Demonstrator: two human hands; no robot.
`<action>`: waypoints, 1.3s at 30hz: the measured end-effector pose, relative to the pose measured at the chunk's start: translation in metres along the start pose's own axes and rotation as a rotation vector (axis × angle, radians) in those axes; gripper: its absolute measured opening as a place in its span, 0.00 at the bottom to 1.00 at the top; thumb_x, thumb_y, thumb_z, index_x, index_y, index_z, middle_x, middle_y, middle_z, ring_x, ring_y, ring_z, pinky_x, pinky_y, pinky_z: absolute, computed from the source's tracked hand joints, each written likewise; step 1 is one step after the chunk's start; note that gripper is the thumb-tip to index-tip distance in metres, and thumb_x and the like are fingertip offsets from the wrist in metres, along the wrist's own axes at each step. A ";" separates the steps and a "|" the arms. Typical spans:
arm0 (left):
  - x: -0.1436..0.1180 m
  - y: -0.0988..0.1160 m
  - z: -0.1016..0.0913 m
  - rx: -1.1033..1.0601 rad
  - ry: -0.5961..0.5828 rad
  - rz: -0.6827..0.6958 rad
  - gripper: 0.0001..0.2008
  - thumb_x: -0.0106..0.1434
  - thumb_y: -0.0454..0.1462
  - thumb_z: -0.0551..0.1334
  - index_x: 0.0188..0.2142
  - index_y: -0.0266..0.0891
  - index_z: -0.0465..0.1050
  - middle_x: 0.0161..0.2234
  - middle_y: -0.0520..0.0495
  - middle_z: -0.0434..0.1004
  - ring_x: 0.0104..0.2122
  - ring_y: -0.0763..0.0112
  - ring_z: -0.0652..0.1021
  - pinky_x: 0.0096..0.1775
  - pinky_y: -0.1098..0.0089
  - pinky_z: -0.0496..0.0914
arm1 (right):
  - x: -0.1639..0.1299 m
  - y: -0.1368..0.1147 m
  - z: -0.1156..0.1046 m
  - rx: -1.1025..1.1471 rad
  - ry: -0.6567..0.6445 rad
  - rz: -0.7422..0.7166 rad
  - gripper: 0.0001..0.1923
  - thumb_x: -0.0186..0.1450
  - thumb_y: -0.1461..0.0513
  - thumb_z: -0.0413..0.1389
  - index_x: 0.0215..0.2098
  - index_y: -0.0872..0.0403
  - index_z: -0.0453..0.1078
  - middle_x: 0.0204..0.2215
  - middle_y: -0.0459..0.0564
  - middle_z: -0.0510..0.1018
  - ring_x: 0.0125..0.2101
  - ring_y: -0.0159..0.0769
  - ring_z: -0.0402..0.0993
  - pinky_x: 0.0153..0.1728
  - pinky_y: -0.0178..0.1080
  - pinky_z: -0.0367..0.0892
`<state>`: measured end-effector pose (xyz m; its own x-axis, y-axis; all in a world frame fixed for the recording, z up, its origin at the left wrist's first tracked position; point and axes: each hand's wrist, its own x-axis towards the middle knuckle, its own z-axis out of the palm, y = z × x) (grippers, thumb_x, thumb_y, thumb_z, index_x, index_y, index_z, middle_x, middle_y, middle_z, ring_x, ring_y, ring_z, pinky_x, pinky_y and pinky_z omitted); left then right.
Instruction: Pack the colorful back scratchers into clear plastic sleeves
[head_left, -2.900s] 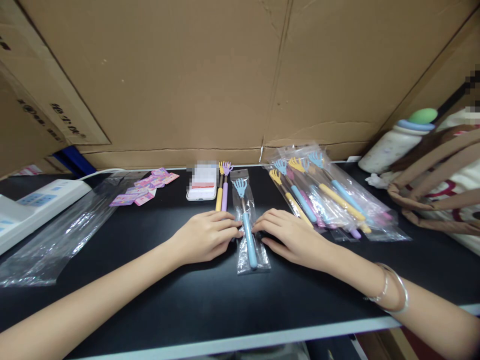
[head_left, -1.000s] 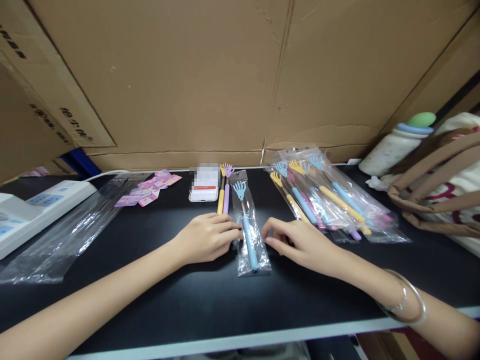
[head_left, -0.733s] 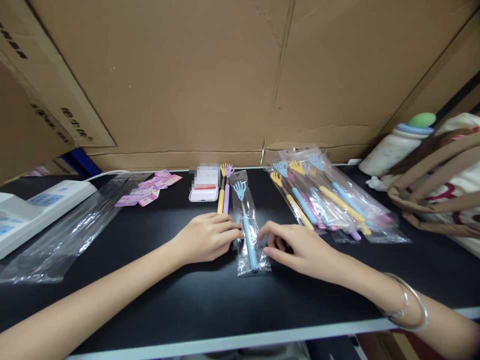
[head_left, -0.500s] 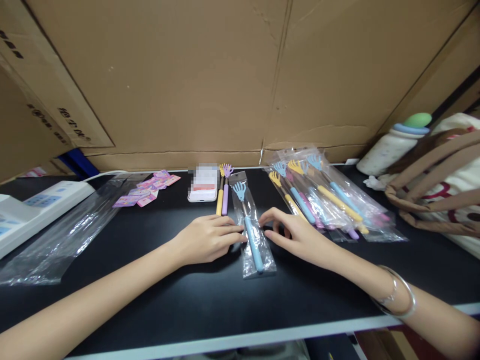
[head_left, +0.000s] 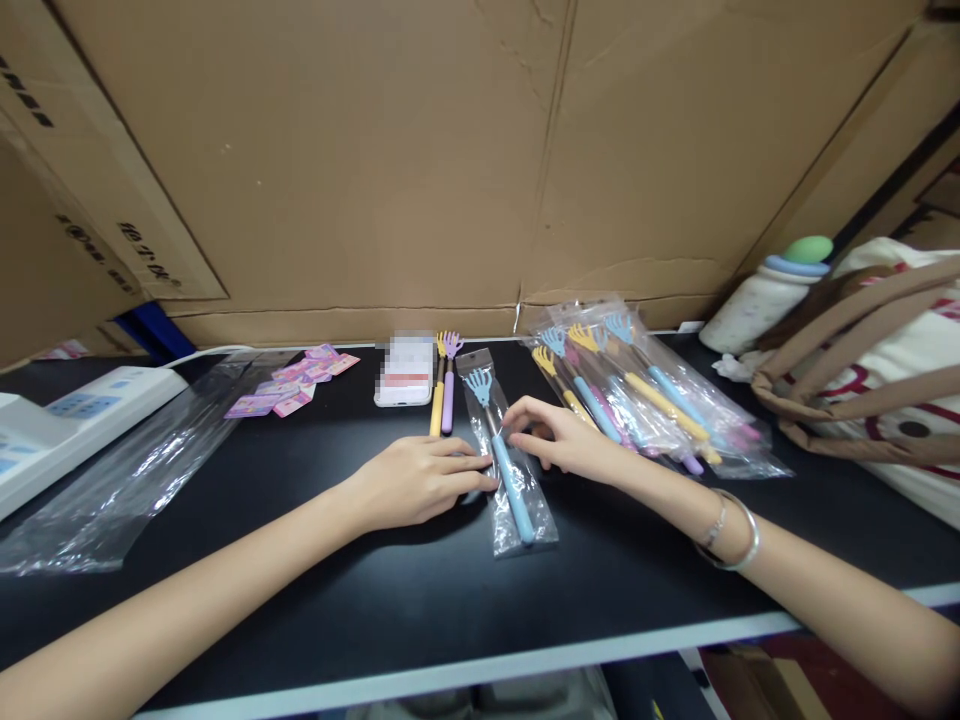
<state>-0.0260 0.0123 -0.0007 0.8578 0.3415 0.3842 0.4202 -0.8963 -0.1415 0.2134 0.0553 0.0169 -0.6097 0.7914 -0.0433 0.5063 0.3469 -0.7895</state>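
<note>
We have a clear bag with a blue back scratcher (head_left: pixel 513 487) lying near the middle of the worktop (head_left: pixel 375 600), its claw end pointing to 12 o'clock. Our left hand (head_left: pixel 416 480) lies flat at its 9 o'clock side, fingers straight and together, their tips pressing the bag's edge with no grip closed on it. Our right hand (head_left: pixel 570 445) comes in from 3 o'clock with curled fingers touching the bag's upper part; whether they pinch the film we cannot tell. We judge the bag is being held down and straightened. Any lift would call for a light pinch on the film, since it looks slippery.

A cardboard wall (head_left: pixel 375 150) closes off the 12 o'clock side. The worktop is black with a pale front edge. At 3 o'clock stands a tote bag (head_left: pixel 885 380), at 9 o'clock lie empty bags (head_left: pixel 127 470) and a power strip (head_left: pixel 60 420), and at 1 o'clock a pile of bagged scratchers (head_left: pixel 645 395) and a bottle (head_left: pixel 757 295). At 12 o'clock sits a phone (head_left: pixel 405 372) just beside two loose scratchers (head_left: pixel 442 395), and at 11 o'clock pink stickers (head_left: pixel 292 385).
</note>
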 end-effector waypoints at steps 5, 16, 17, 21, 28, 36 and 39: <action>0.001 0.000 -0.001 0.010 -0.013 -0.001 0.16 0.67 0.32 0.49 0.48 0.40 0.71 0.48 0.49 0.77 0.44 0.69 0.76 0.43 0.72 0.72 | 0.013 -0.008 0.002 -0.171 0.018 0.032 0.13 0.61 0.54 0.56 0.40 0.52 0.65 0.28 0.43 0.73 0.21 0.26 0.66 0.22 0.30 0.60; -0.002 -0.001 0.003 0.049 0.057 0.017 0.14 0.69 0.34 0.49 0.46 0.42 0.72 0.47 0.51 0.78 0.44 0.70 0.77 0.42 0.71 0.72 | 0.025 -0.023 0.006 -0.409 0.025 0.093 0.07 0.59 0.59 0.54 0.37 0.49 0.66 0.22 0.36 0.74 0.15 0.24 0.66 0.24 0.31 0.56; -0.002 -0.001 0.003 0.055 0.064 0.023 0.14 0.69 0.34 0.49 0.46 0.42 0.73 0.46 0.51 0.78 0.44 0.70 0.77 0.42 0.71 0.72 | 0.024 -0.022 0.006 -0.417 0.035 0.092 0.07 0.59 0.60 0.54 0.37 0.49 0.66 0.22 0.37 0.74 0.16 0.25 0.67 0.24 0.30 0.56; -0.002 0.000 0.002 0.072 0.108 0.044 0.15 0.70 0.34 0.48 0.44 0.42 0.73 0.46 0.51 0.79 0.43 0.71 0.77 0.41 0.72 0.71 | 0.021 -0.022 0.008 -0.466 0.096 0.073 0.08 0.59 0.61 0.53 0.38 0.49 0.67 0.23 0.39 0.74 0.22 0.28 0.70 0.23 0.30 0.53; -0.001 0.000 0.002 0.062 0.092 0.040 0.15 0.70 0.34 0.47 0.43 0.42 0.73 0.44 0.51 0.79 0.41 0.71 0.77 0.39 0.73 0.71 | 0.011 -0.019 0.010 -0.786 0.234 -0.058 0.08 0.58 0.62 0.54 0.38 0.48 0.68 0.28 0.43 0.75 0.30 0.33 0.72 0.25 0.32 0.50; -0.001 0.000 0.001 0.040 0.095 0.042 0.16 0.70 0.35 0.46 0.42 0.41 0.73 0.43 0.50 0.80 0.40 0.71 0.77 0.38 0.74 0.71 | 0.008 -0.015 -0.001 -0.789 0.210 -0.024 0.10 0.55 0.65 0.53 0.36 0.49 0.66 0.30 0.43 0.75 0.30 0.32 0.70 0.26 0.32 0.50; -0.001 0.000 0.002 0.037 0.106 0.049 0.16 0.71 0.34 0.46 0.42 0.41 0.73 0.42 0.50 0.80 0.40 0.71 0.77 0.38 0.74 0.71 | 0.009 -0.014 -0.009 -0.751 0.199 0.002 0.10 0.53 0.65 0.53 0.34 0.49 0.64 0.28 0.42 0.74 0.27 0.31 0.68 0.24 0.32 0.49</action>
<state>-0.0267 0.0128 -0.0033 0.8422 0.2644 0.4699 0.3913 -0.8993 -0.1954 0.2064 0.0625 0.0331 -0.5233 0.8432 0.1229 0.8280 0.5373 -0.1604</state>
